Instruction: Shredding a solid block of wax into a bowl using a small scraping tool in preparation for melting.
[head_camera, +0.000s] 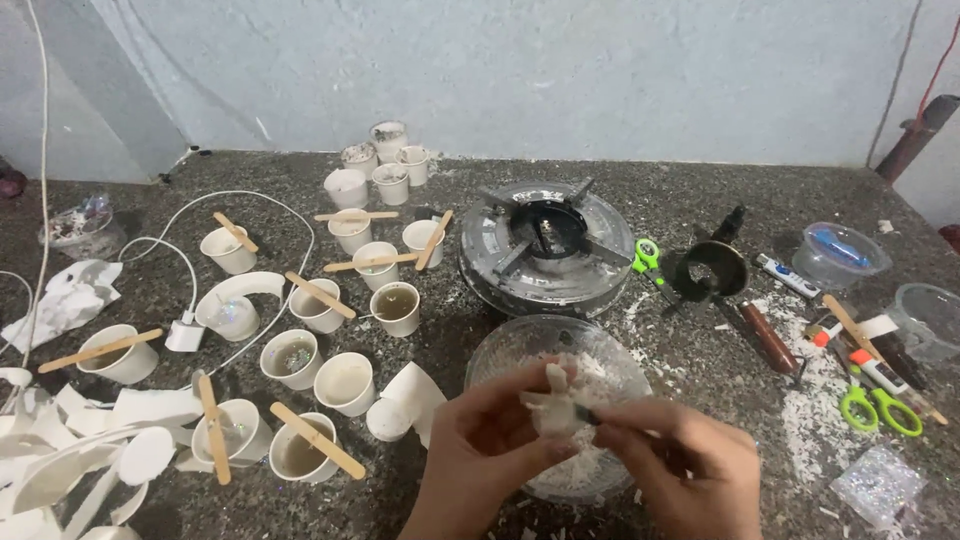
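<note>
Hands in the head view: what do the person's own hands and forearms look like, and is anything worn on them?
Both are bare: the left hand and the right hand show no gloves, rings, watch or bracelet. No sleeve reaches the visible part of the left forearm, which enters from the bottom edge; the right hand is cut off near the wrist. Fingernails look short and unpainted. No marks or bandages are visible.
</note>
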